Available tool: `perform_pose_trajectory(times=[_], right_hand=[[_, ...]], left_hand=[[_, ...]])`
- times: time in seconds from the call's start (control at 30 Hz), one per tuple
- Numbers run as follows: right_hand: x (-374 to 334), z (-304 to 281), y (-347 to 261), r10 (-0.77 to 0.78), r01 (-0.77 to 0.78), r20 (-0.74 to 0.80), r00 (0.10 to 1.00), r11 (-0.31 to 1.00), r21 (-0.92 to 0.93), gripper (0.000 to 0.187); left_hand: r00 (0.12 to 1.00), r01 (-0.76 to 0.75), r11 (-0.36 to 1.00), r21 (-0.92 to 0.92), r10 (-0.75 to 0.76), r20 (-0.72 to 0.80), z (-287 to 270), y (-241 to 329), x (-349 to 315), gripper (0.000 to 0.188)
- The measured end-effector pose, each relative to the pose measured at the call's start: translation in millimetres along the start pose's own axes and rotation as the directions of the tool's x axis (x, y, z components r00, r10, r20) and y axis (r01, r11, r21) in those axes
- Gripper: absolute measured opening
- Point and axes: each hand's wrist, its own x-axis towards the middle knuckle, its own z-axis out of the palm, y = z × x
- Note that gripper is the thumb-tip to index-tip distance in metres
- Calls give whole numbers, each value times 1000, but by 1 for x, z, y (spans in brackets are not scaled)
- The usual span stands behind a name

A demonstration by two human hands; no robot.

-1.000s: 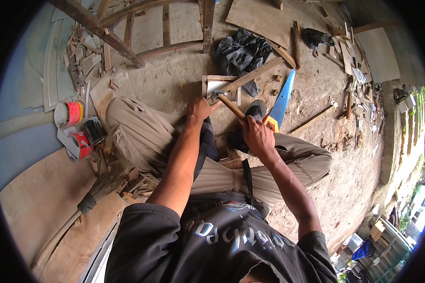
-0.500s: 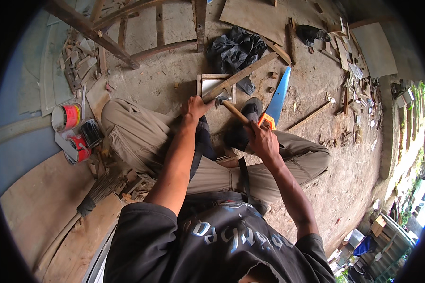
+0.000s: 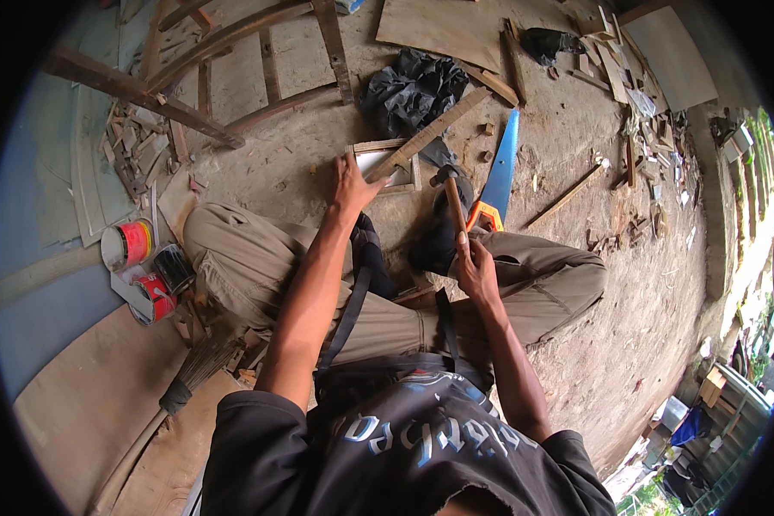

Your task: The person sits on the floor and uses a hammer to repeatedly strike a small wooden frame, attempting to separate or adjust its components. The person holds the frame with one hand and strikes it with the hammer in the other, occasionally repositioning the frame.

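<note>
My left hand point(image 3: 351, 182) grips the left end of a small rectangular wooden frame point(image 3: 414, 175) with a white inside. Its fingers lie along the outer side, and its thumb is by the near end of a long wooden strip point(image 3: 434, 129). That strip lies slanted across the frame. My right hand point(image 3: 476, 271) is closed round the wooden handle of a hammer point(image 3: 457, 199), its dark head raised near my shoe. Just right of the hammer is a handsaw point(image 3: 501, 163) with a blue blade and orange handle.
A crumpled black plastic bag point(image 3: 414, 90) lies beyond the frame, near a wooden rack point(image 3: 275, 112). Paint cans point(image 3: 129, 243) and a stick broom point(image 3: 199, 374) are at my left. Wood offcuts point(image 3: 632, 163) litter the right side, with a loose stick point(image 3: 566, 196) nearer.
My right hand has drawn the hammer back from the strip, turning its handle more upright. My left hand has shifted from the strip's near end onto the frame's left end.
</note>
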Motion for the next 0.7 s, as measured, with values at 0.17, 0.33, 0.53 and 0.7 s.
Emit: perform_pose_trajectory(times=[0.17,0.33,0.53,0.7], right_hand=[[-5,-5,-14,225,-243,95,970,929,279,46],[-3,-2,-10,166,-185,87,982,934,306,43],[0,12,-16,225,-260,146,963,919,296,53],[-3,13,-33,221,-278,199,955,902,331,52]], left_hand=[[918,-347,921,-176,372,139,21,28,21,55],[913,-407,905,-126,405,-44,37,22,14,43],[952,-306,952,-21,306,-9,35,34,10,33],[959,-282,959,6,283,-30,39,37,13,27]])
